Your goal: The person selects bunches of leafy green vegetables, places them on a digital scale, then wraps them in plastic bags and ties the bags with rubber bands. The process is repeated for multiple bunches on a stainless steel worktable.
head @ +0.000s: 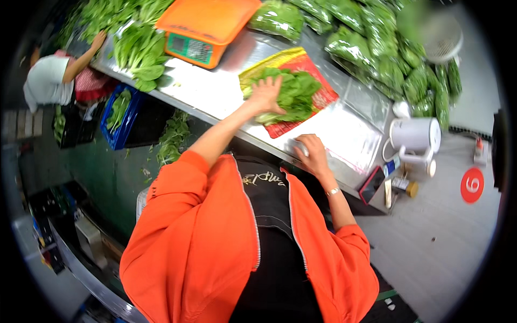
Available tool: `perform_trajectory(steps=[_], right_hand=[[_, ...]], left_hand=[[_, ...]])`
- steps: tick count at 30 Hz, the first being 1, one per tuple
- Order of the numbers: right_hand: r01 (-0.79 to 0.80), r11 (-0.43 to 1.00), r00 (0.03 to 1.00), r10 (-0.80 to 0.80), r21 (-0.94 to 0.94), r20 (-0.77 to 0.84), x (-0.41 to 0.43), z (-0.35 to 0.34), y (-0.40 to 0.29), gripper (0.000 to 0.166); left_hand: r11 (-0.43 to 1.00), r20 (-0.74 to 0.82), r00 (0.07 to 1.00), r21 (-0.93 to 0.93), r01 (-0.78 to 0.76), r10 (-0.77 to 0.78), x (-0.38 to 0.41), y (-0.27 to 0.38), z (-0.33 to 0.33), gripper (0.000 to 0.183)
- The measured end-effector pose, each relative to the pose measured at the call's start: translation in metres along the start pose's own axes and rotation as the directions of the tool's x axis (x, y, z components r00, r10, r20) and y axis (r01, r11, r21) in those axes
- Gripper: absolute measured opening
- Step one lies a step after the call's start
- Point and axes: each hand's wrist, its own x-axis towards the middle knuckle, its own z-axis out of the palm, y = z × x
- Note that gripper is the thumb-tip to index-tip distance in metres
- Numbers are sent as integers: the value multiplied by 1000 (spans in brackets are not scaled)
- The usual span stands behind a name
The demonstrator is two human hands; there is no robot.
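Note:
My left hand (266, 97) lies palm down, fingers spread, on a bunch of leafy greens (297, 93). The greens rest on a red and yellow printed plastic bag (282, 130) laid flat on the metal table (198, 91). My right hand (313, 153), with a band at its wrist, is at the table's near edge, below the bag. Its fingers are bent around or beside something small and pale; whether it grips this cannot be told. Flat clear plastic bags (351, 139) lie to the right of the red bag.
An orange scale (206, 24) stands at the back, with loose greens (141, 52) to its left. Bagged greens (363, 52) are piled at the back right. A white kettle (412, 135) and a phone (371, 185) are at the right. Another person (50, 78) reaches over the table's left end.

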Motion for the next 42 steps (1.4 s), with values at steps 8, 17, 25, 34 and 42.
perform_trajectory(steps=[8,17,25,34,42], right_hand=[[38,960,954,-117,-278,-276,18,39,36,35],[165,920,914,-278,-356,-296,41,21,46,17],[413,813,798,-540,-412,-266,110,2,31,19],[632,653,682,-724,-417,-102,173,11,33,18],[376,829,913,-407,-414,16,157,15,47,53]], left_hand=[[1000,23,1000,-16,3,-2,3,1,-6,117],[995,54,997,-83,55,-51,16,-11,-1,121],[983,231,970,-181,-35,77,50,-41,-5,105],[708,60,734,-327,-626,676,76,-86,4,61],[980,423,896,-189,-55,132,63,-43,-9,89]])
